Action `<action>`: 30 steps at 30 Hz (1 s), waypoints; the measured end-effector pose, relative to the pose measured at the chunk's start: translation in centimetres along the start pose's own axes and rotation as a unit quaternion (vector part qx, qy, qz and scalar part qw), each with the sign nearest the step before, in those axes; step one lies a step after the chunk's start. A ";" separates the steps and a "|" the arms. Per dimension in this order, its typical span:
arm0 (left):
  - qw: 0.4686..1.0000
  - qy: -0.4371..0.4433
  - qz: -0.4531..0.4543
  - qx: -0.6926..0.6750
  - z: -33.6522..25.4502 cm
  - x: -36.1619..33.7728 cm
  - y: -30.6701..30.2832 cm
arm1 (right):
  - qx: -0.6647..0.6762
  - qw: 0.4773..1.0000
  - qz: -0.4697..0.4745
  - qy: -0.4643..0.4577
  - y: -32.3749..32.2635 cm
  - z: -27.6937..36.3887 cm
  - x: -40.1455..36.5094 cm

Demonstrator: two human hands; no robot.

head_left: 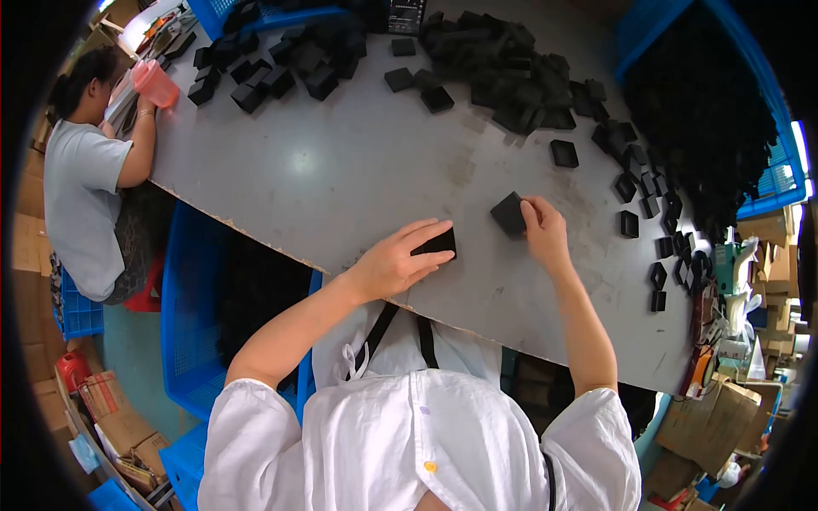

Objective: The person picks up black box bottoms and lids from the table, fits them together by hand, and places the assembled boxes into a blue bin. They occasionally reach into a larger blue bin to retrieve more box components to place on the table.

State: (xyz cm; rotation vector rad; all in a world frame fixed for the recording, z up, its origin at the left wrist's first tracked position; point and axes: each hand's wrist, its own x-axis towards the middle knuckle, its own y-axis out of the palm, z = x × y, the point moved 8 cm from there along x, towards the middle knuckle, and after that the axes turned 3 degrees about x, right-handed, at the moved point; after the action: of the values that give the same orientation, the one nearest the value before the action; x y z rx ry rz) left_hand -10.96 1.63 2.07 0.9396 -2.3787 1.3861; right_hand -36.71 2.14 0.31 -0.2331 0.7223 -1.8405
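The left grip [392, 262] grasps a black box [439, 243] on the tabletop [341, 187], fingers straddling it, probably to steady it. At its two o'clock, the right grip [546, 232] pinches a black square piece [508, 215] near one corner, apparently leaving most of its face uncovered. Both look plain and straight-edged; any opening is hidden. Farther, toward one o'clock, lies a jumbled heap [520, 81].

No wording, brand or number can be read. The black printed box [406, 17] at twelve o'clock, at the far side of the counter [298, 170], bears white print too small to read; markings on the cardboard carton [115, 409] at eight o'clock are illegible too
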 end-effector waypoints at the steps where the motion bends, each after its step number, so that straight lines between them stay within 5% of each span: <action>1: 1.000 0.002 0.001 -0.001 -0.1 -0.1 0.1 | -0.100 0.975 -0.064 -0.186 -0.1 1.2 -0.8; 4: 1.000 -0.008 -0.016 0.004 0.2 -0.1 0.1 | -0.184 0.937 -0.096 -0.280 0.6 3.0 -3.3; 6: 0.999 -0.025 -0.037 -0.014 0.2 -0.3 0.1 | -0.170 0.956 -0.046 -0.236 1.4 3.7 -4.5; 10: 0.996 -0.040 -0.084 0.002 -0.6 0.2 -1.2 | -0.187 0.919 -0.008 -0.348 2.7 4.9 -5.5; 12: 0.977 -0.164 -0.134 0.034 0.7 -0.4 -2.1 | -0.136 0.913 -0.006 -0.384 2.9 5.5 -5.6; 16: 0.976 -0.190 -0.101 0.022 2.0 -1.1 -0.8 | -0.032 0.929 0.063 -0.362 4.0 8.0 -5.5; 22: 0.975 -0.199 -0.102 0.009 2.4 -0.5 -1.0 | -0.051 0.863 0.153 -0.480 7.6 10.7 -7.0; 30: 0.977 -0.186 -0.103 0.028 2.4 -0.4 -0.9 | -0.027 0.883 0.174 -0.434 8.1 10.4 -6.3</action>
State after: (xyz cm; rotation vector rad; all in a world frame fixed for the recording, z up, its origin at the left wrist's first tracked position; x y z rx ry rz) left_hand -9.81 -0.51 1.26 1.5321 -2.4121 1.2975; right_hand -22.87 2.19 5.05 -0.8430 0.1555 -1.1809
